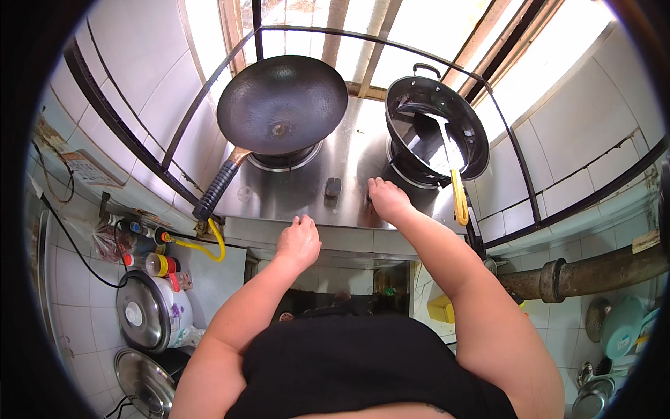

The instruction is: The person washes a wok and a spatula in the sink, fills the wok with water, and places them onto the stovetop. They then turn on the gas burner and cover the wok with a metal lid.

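My right hand (pixel 390 201) is at the front right of a stainless steel gas stove (pixel 353 152), its fingers around a dark control knob that they mostly hide. The other control knob (pixel 333 187) stands uncovered to the left. Near the stove's front edge, my left hand (pixel 299 242) has its fingers drawn together, and I see nothing in it. On the right burner rests a tilted black pan (pixel 473 141) with two loop handles. A spatula (pixel 445 141) with a yellow handle leans inside it. A dark wok (pixel 282 105) sits tipped at the left burner, its black-gripped handle towards me.
A black metal rail (pixel 366 37) runs around the stove before a bright window. A yellow gas hose (pixel 217 243) hangs at left, above a white rice cooker (pixel 178 311) and bottles. A thick brown pipe (pixel 607 272) crosses at right, with utensils hanging below.
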The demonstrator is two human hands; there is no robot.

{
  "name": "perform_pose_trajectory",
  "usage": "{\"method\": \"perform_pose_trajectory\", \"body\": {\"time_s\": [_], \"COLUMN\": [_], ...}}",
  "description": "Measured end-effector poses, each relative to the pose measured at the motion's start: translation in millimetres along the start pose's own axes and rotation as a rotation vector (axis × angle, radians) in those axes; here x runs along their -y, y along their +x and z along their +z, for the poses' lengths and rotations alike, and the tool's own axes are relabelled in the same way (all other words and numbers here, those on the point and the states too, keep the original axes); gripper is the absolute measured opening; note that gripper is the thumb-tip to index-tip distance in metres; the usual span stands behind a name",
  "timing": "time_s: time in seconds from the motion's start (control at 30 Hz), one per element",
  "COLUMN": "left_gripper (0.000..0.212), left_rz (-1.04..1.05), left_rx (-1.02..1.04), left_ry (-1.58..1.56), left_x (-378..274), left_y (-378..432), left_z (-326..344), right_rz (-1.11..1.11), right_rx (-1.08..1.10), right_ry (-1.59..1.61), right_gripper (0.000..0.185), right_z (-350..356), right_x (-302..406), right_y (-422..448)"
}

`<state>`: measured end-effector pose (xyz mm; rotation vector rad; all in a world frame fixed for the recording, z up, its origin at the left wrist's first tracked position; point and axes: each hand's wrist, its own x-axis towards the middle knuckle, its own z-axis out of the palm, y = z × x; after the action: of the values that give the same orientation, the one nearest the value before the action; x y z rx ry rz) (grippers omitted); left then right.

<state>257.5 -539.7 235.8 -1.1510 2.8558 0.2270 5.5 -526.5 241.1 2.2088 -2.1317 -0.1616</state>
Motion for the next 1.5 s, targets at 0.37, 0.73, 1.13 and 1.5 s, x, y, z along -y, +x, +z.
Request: {"method": "perform_pose_trajectory", "body": {"time_s": [0.37,0.73,1.13,1.5], "left_gripper": [0.049,0.052,0.054,0.056], "left_rz": [-0.019,-0.036,-0.078,0.308], "left_rx": [0.1,0.065,0.083,-0.21], "left_ry": [-0.017,-0.037,-0.055,-0.391], "left_x": [0.7,-0.4,-1.7,-45.7], "left_y": [-1.1,-5.8,-7.2,11.5], "left_z": [-3.0,-4.9,-4.6,-54.6], "right_rz": [0.005,0.081,0.09,0.526], "right_rx": [-0.045,0.021,0.096,-0.727], "right_ry": [0.006,-0.003,0.072,1.219], "right_gripper": [0.02,0.041,0.057,0.016], "right_z": [3.8,0.0,-10.4,38.2], "right_x": [0.4,7.0,5.8,-6.6], "right_y": [-4.3,-4.2,-10.3,-117.1]}}
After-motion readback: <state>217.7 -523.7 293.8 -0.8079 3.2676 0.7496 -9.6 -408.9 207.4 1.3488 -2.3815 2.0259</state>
